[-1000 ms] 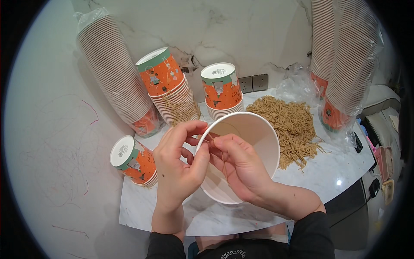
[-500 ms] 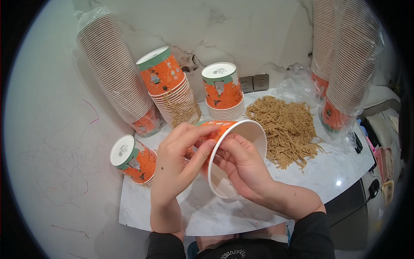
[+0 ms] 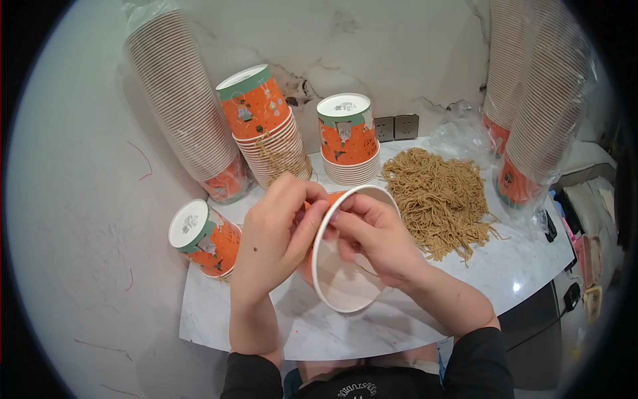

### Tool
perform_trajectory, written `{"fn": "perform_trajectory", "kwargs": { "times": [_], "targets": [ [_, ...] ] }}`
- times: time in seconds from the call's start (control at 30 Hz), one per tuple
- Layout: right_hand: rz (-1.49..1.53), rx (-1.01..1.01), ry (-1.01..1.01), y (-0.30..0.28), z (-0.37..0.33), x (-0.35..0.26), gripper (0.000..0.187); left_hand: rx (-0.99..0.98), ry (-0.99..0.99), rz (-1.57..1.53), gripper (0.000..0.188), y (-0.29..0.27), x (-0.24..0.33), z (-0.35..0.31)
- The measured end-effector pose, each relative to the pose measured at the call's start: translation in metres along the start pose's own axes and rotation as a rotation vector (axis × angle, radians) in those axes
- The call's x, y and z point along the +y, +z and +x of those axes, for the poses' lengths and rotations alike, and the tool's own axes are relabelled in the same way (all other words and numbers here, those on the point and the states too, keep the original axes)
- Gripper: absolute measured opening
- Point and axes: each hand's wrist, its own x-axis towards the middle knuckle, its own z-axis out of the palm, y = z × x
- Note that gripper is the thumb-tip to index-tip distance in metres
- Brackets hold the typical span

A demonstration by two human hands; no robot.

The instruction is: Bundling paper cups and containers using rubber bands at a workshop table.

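A large paper bucket (image 3: pixel 349 282), orange outside and white inside, is tilted with its open mouth toward me. My left hand (image 3: pixel 276 233) is closed at its outer wall, thumb and fingers bunched by the upper left rim. Inside the mouth, my right hand (image 3: pixel 379 233) has its fingers pinched near the same stretch of wall. A thin cord (image 3: pixel 364 269) trails below the right fingers against the white interior. The fingertips of both hands are partly hidden. Just right of the bucket lies a heap of tan cords (image 3: pixel 435 199).
Upside-down bucket stacks stand at the back: one draped with cord (image 3: pixel 256 106), another (image 3: pixel 345 136) by the wall sockets (image 3: pixel 397 128). A short bucket stack (image 3: pixel 209 239) leans at left. Tall plastic-wrapped stacks rise at far left (image 3: pixel 179 93) and right (image 3: pixel 548 100) of the marble-patterned table (image 3: pixel 226 319).
The bucket has turned slightly, its mouth shifting left and down. My right fingers have drawn closer to the rim, and a thin cord now shows beneath them. The view has shifted a little.
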Motion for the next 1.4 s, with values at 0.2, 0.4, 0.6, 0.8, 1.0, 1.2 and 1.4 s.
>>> {"fn": "perform_trajectory", "kwargs": {
  "times": [0.2, 0.4, 0.6, 0.8, 1.0, 1.2, 1.4],
  "targets": [
    [-0.736, 0.093, -0.272, -0.019, 0.003, -0.016, 0.021, 0.059, -0.162, -0.170, 0.008, 0.009, -0.009, 0.001],
    [-0.777, 0.180, -0.439, -0.011, -0.006, -0.030, 0.019, 0.114, -0.089, -0.189, 0.007, 0.016, -0.001, 0.001],
    [-0.834, 0.050, -0.486, -0.013, -0.008, -0.034, 0.014, 0.024, -0.020, -0.602, 0.013, 0.027, -0.004, 0.002],
    [-0.867, -0.006, -0.657, -0.016, -0.012, -0.046, 0.010, -0.245, -0.243, -1.076, 0.033, 0.032, -0.022, 0.003],
    [-0.976, 0.016, -0.716, -0.019, -0.015, -0.054, 0.010, -0.399, -0.357, -1.124, 0.020, 0.034, -0.029, 0.007],
    [-0.922, -0.004, -0.674, -0.015, -0.015, -0.052, 0.011, -0.421, -0.389, -1.243, 0.023, 0.036, -0.036, 0.007],
    [-0.988, -0.062, -0.665, -0.019, -0.015, -0.052, 0.010, -0.592, -0.446, -1.154, 0.020, 0.027, -0.037, 0.008]
  ]
}}
